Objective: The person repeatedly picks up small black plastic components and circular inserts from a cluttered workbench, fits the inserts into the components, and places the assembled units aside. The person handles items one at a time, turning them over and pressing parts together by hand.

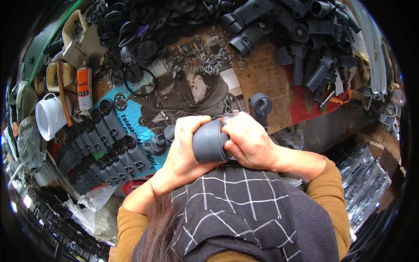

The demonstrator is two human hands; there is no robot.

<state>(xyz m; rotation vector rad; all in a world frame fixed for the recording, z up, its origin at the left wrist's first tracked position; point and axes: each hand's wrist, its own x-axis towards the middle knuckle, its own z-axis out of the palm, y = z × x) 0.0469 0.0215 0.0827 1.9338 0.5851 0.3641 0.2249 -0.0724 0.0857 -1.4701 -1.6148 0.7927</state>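
Close to my body, my left hand (178,146) is wrapped round a thick, dark grey cylindrical plastic part (207,142), fingers on top and thumb side below. At the part's right end my right hand (254,143) is closed, its curled fingers and thumb pressed against the black rim; whatever lies under those fingertips is hidden. Just beyond my right hand stands a grey plastic joint with a round knob (262,105). Beside my left wrist lie a few smaller grey knobbed pieces (156,143).
Rows of grey tube joints (102,126) lie at left. Black knobs (144,30) and grey joints (301,30) are heaped at the back, metal rings and springs (209,64) between them. A spray can (84,87) and white bucket (49,115) stand at the left edge.
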